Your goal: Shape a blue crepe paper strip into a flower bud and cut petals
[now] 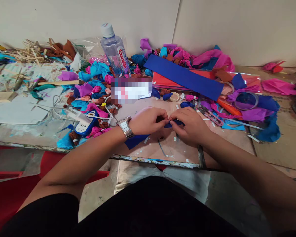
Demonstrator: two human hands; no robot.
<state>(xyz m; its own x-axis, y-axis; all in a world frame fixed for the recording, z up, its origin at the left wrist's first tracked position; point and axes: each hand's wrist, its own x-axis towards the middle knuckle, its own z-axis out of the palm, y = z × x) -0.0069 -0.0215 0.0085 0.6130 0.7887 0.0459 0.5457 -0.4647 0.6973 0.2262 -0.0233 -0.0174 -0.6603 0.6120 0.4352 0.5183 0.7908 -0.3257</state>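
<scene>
My left hand (149, 121), with a metal watch (125, 127) on its wrist, is closed in a pinch over the tabletop. Its fingertips meet those of my right hand (189, 125), which is also pinched. Between them is a small dark blue piece of crepe paper (175, 122), partly hidden by the fingers. Below my left hand lies a flat blue paper piece (136, 141). Beyond the hands, a long blue paper strip (184, 76) rests across a stack of red and orange sheets (160, 80). Small blue paper bundles (186, 104) lie just past my right hand.
A water bottle (115, 52) stands at the back among crumpled coloured paper. Left are a blue-and-white power socket (86, 124) with cables and a pile of wood sticks (34, 51). A pink cutter (212, 117) and a tape roll (246, 100) lie right.
</scene>
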